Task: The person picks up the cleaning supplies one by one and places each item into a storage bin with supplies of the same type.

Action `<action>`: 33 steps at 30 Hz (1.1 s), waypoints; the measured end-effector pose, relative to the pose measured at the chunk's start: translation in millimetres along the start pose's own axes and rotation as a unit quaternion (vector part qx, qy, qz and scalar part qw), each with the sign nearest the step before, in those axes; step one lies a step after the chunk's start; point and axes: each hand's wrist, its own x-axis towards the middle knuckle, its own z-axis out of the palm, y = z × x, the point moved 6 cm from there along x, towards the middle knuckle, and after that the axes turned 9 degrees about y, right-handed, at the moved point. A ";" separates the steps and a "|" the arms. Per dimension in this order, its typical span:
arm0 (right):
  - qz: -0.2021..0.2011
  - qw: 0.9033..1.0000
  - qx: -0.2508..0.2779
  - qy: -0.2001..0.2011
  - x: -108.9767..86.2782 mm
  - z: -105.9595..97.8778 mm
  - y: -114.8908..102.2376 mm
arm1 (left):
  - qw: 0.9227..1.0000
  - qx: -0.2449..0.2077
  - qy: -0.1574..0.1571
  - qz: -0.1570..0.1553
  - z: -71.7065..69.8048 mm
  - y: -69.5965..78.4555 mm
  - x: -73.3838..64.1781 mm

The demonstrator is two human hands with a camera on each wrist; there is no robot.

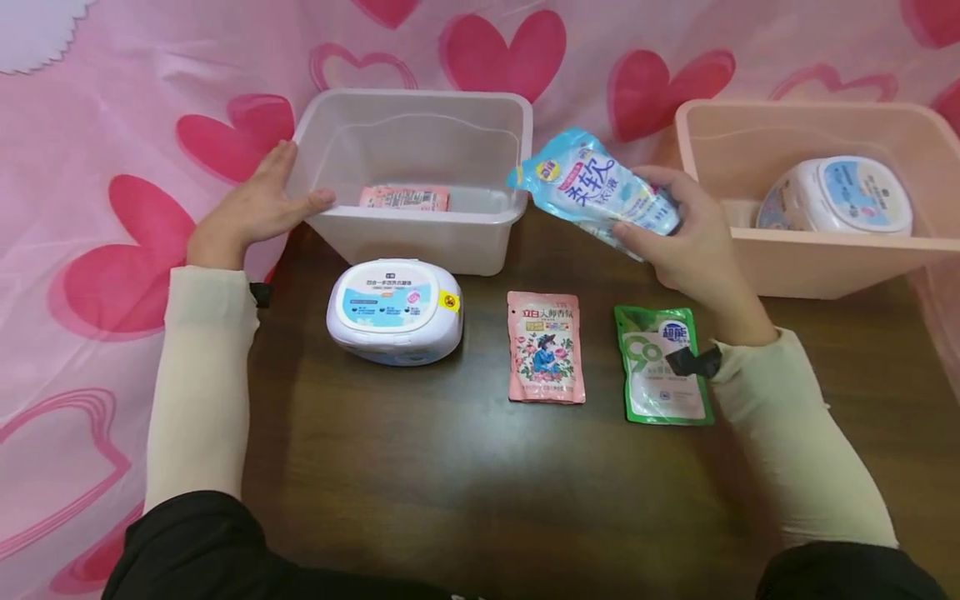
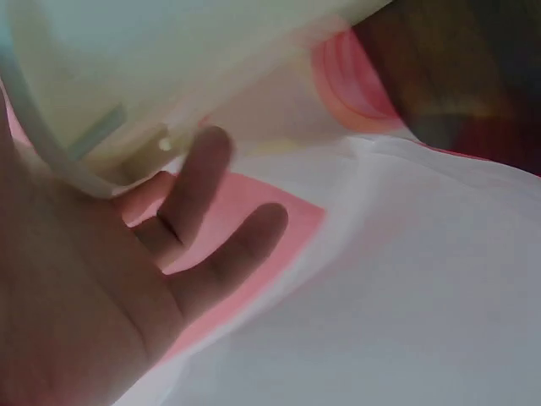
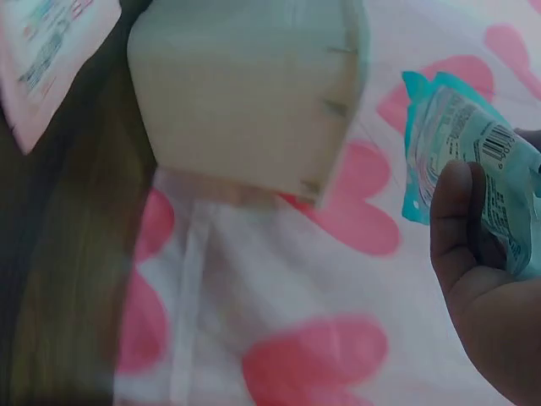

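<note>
My right hand (image 1: pixel 693 237) grips a blue laundry liquid pouch (image 1: pixel 592 187) by its lower end, tilted in the air at the right rim of the white plastic bin (image 1: pixel 420 237). In the right wrist view, the thumb (image 3: pixel 456 211) presses on the back of the pouch near its barcode. My left hand (image 1: pixel 258 208) rests at the bin's left rim, thumb over the front corner, fingers extended along the outside. A pink packet (image 1: pixel 405 198) lies inside this bin. Between the bins and me are a white lidded tub (image 1: pixel 393 312), a pink pouch (image 1: pixel 546 348) and a green-edged pouch (image 1: pixel 663 367).
A peach bin (image 1: pixel 840 258) stands at the right back with another white lidded tub (image 1: pixel 843 196) in it. Both bins back onto a pink heart-patterned cloth (image 1: pixel 585 50). The tabletop (image 1: pixel 450 467) is dark wood.
</note>
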 end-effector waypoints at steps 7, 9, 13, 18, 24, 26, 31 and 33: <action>-0.003 1.000 0.000 -0.023 38.6 56.9 12.1 | 1.000 -0.007 0.007 -0.025 4.5 -2.4 1.1; 0.006 0.999 -0.015 -0.034 43.8 66.6 15.5 | 1.000 -0.012 0.005 -0.023 6.7 -2.5 1.2; 0.019 0.994 -0.082 -0.063 50.9 74.5 14.6 | 1.000 -0.023 0.004 -0.012 7.7 -1.8 3.8; 0.013 0.979 -0.166 -0.119 57.7 80.8 2.3 | 0.999 -0.029 0.004 -0.017 4.5 -3.1 3.8; 0.043 0.975 -0.181 -0.121 67.4 85.4 -2.7 | 0.999 -0.030 0.002 -0.022 3.1 -4.6 1.7; 0.060 0.977 -0.169 -0.111 70.1 87.1 -1.5 | 0.999 -0.031 0.001 -0.022 3.8 -4.5 2.2; 0.068 0.986 -0.134 -0.078 77.3 97.5 -4.7 | 0.999 -0.032 0.003 -0.025 4.5 -4.6 3.9; 0.053 0.989 -0.124 -0.066 81.3 105.3 -9.1 | 0.999 -0.029 0.004 -0.029 4.5 -4.6 4.1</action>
